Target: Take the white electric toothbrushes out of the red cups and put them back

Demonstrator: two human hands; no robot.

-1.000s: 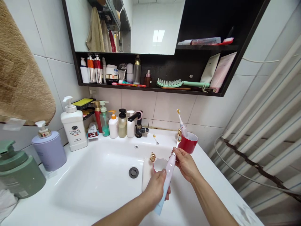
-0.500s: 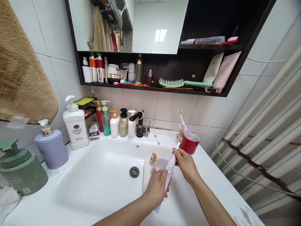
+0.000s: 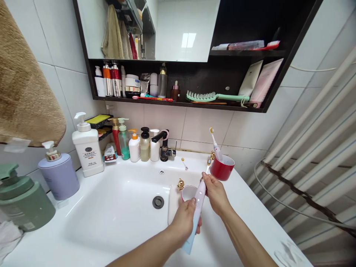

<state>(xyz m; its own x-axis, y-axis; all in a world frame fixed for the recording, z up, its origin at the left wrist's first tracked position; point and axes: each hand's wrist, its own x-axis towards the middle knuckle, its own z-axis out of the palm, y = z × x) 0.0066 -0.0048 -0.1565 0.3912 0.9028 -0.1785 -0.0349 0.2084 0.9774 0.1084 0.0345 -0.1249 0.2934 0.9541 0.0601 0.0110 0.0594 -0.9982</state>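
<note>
My left hand (image 3: 185,221) is wrapped round the lower body of a pink-to-blue electric toothbrush (image 3: 197,209), which tilts up to the right. Fingers of my right hand (image 3: 215,193) are pinched on the toothbrush's upper end near its thin neck. Just behind my hands a small red cup (image 3: 188,192) with a gold ornament stands on the white sink's (image 3: 119,211) right ledge. Farther back a larger red cup (image 3: 222,167) holds another toothbrush (image 3: 214,145) standing upright.
Pump bottles (image 3: 88,146) and small bottles line the sink's back and left edge beside a black tap (image 3: 164,144). A brown towel (image 3: 25,81) hangs at left. A dark shelf (image 3: 178,89) with cosmetics and a green hairbrush (image 3: 214,97) sits above. White pipes (image 3: 311,141) run at right.
Both hands stay on the toothbrush in nearly the same place; the toothbrush has shifted slightly and the view has moved a little.
</note>
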